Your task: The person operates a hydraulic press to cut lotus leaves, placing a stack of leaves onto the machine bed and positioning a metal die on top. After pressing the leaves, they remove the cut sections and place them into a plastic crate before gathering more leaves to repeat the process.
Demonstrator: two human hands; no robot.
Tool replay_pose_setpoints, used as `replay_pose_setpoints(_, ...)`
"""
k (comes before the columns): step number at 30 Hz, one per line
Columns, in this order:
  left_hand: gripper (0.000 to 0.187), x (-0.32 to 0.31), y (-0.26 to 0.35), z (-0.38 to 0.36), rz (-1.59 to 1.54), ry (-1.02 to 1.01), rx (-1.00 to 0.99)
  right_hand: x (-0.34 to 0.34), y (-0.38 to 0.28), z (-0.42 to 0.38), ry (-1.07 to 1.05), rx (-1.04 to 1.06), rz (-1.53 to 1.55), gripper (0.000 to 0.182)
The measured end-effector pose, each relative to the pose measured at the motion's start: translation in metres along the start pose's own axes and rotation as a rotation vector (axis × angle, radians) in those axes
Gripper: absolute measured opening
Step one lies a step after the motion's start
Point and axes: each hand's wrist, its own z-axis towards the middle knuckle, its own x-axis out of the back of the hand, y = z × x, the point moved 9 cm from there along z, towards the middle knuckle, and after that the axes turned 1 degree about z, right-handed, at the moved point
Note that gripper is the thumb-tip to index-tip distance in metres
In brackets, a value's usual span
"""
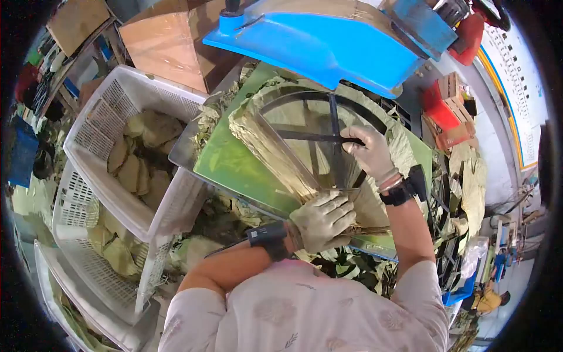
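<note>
A stack of large dried pale-green leaves [270, 155] lies on a green board [226, 158] in front of me. On the stack rests a black round frame with crossing bars [308, 138]. My right hand [372, 155], in a pale glove, pinches one bar of this frame near its right side. My left hand [324, 220], also gloved, lies with fingers stretched out across the near edge of the leaf stack. Its palm side is hidden. Each wrist wears a black strapped device.
Above the board hangs the blue arm of a machine [328, 44]. Stacked white plastic baskets [85, 138] with leaf pieces stand at left, before a cardboard box [164, 44]. Leaf scraps [363, 270] lie below the board. Another person [489, 300] is far off at lower right.
</note>
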Motion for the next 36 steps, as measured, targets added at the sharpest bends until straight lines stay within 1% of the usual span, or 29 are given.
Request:
replay_pose_setpoints(1,0.058,0.000,-0.001,0.000,-0.002,-0.001,0.002,-0.007,0.007,0.004,-0.016,-0.061,0.029,0.029)
replay_pose_setpoints(2,0.059,0.001,-0.002,0.001,0.008,0.020,-0.003,-0.016,0.019,0.008,-0.060,-0.030,-0.071,0.030)
replay_pose_setpoints(3,0.060,0.002,-0.001,0.001,0.016,0.037,-0.011,-0.018,0.021,0.009,-0.054,-0.036,-0.066,0.030)
replay_pose_setpoints(5,0.059,0.002,-0.003,0.002,0.009,0.020,-0.002,-0.021,0.021,0.008,-0.058,-0.021,-0.153,0.029)
replay_pose_setpoints(6,0.059,0.001,-0.003,0.004,0.003,0.012,0.007,-0.012,0.015,0.004,0.007,0.056,-0.122,0.030)
replay_pose_setpoints(7,0.059,0.001,0.002,0.006,-0.022,-0.006,-0.024,-0.001,0.014,-0.002,0.034,0.024,-0.134,0.030)
replay_pose_setpoints(9,0.059,0.005,0.001,0.012,0.070,-0.038,-0.036,0.031,0.015,-0.025,0.072,-0.057,-0.085,0.031)
replay_pose_setpoints(10,0.058,0.002,-0.002,0.013,0.042,-0.041,-0.008,0.050,0.020,-0.044,0.171,0.064,0.013,0.033)
replay_pose_setpoints(11,0.058,-0.002,-0.004,0.012,0.008,-0.048,0.016,0.073,0.020,-0.066,0.208,0.100,-0.103,0.033)
replay_pose_setpoints(13,0.055,-0.003,0.003,0.021,0.059,-0.110,0.005,0.116,0.050,-0.119,0.295,-0.185,-0.083,0.032)
replay_pose_setpoints(15,0.053,-0.003,0.009,0.021,0.083,-0.053,-0.041,0.157,0.092,-0.188,0.430,-0.364,-0.231,0.027)
replay_pose_setpoints(17,0.053,-0.009,0.010,0.018,0.146,-0.081,-0.048,0.197,0.142,-0.270,0.552,-0.648,-0.345,0.025)
replay_pose_setpoints(19,0.052,-0.013,0.012,0.020,0.136,-0.095,-0.066,0.226,0.191,-0.355,0.611,-0.967,-0.549,0.028)
replay_pose_setpoints(21,0.055,-0.016,0.008,0.017,0.174,-0.106,-0.056,0.236,0.241,-0.428,0.634,-1.125,-0.695,0.033)
replay_pose_setpoints(22,0.056,-0.017,0.008,0.017,0.159,-0.077,-0.067,0.237,0.251,-0.442,0.636,-1.167,-0.623,0.035)
replay_pose_setpoints(23,0.056,-0.019,0.011,0.019,0.170,-0.093,-0.075,0.237,0.262,-0.449,0.642,-1.173,-0.601,0.035)
replay_pose_setpoints(25,0.055,-0.020,0.010,0.021,0.200,-0.143,-0.023,0.234,0.277,-0.441,0.574,-1.243,-0.410,0.033)
replay_pose_setpoints(26,0.053,-0.019,0.012,0.023,0.198,-0.107,-0.027,0.238,0.289,-0.432,0.466,-1.210,-0.609,0.032)
replay_pose_setpoints(27,0.053,-0.022,0.012,0.022,0.223,-0.123,-0.023,0.238,0.289,-0.418,0.280,-1.360,-0.595,0.030)
replay_pose_setpoints(29,0.051,-0.022,0.011,0.023,0.220,-0.125,0.002,0.237,0.319,-0.406,0.246,-1.292,-0.628,0.028)
replay_pose_setpoints(30,0.049,-0.021,0.012,0.025,0.214,-0.131,-0.003,0.242,0.313,-0.397,0.479,-1.185,-0.643,0.031)
replay_pose_setpoints(31,0.049,-0.019,0.010,0.026,0.244,-0.126,0.013,0.243,0.327,-0.396,0.535,-1.155,-0.600,0.034)
replay_pose_setpoints(33,0.048,-0.020,0.011,0.027,0.183,-0.129,0.029,0.241,0.368,-0.405,0.569,-1.059,-0.558,0.043)
replay_pose_setpoints(35,0.048,-0.015,0.009,0.027,0.215,-0.117,0.044,0.247,0.368,-0.414,0.697,-1.020,-0.297,0.044)
replay_pose_setpoints(36,0.048,-0.015,0.010,0.028,0.189,-0.125,0.032,0.253,0.355,-0.411,0.695,-1.068,-0.350,0.041)
